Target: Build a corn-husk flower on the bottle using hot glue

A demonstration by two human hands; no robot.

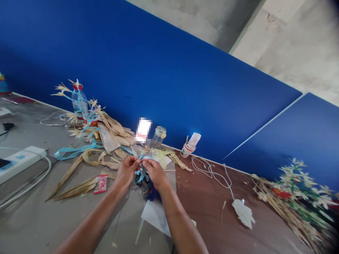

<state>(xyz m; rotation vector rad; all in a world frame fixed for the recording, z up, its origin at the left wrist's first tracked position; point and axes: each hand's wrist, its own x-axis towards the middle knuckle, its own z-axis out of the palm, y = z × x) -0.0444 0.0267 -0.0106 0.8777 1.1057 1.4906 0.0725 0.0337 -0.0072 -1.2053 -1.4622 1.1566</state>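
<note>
My left hand [129, 170] and my right hand [156, 173] meet over the middle of the table, fingertips pinched close together. Between them is a light blue ribbon [143, 173], one end hanging down below the fingers. Pale husk pieces lie just behind the hands, and what exactly sits at the fingertips is too small to make out. Dark-handled scissors [138, 179] rest under the hands, partly covered. A dark blue object [153, 193] shows beside my right wrist, mostly hidden by it. To the left of my left hand lie a pink packet [101, 184] and a dried husk [76, 188].
Husk flowers on blue stems [92, 114] stand by a red-capped bottle [79, 102]. A power strip [23, 160] lies left. Toward the blue partition [169, 77] are a jar [159, 135] and paper cup [186, 151]. A white cable [212, 171] and white flowers [304, 183] are right.
</note>
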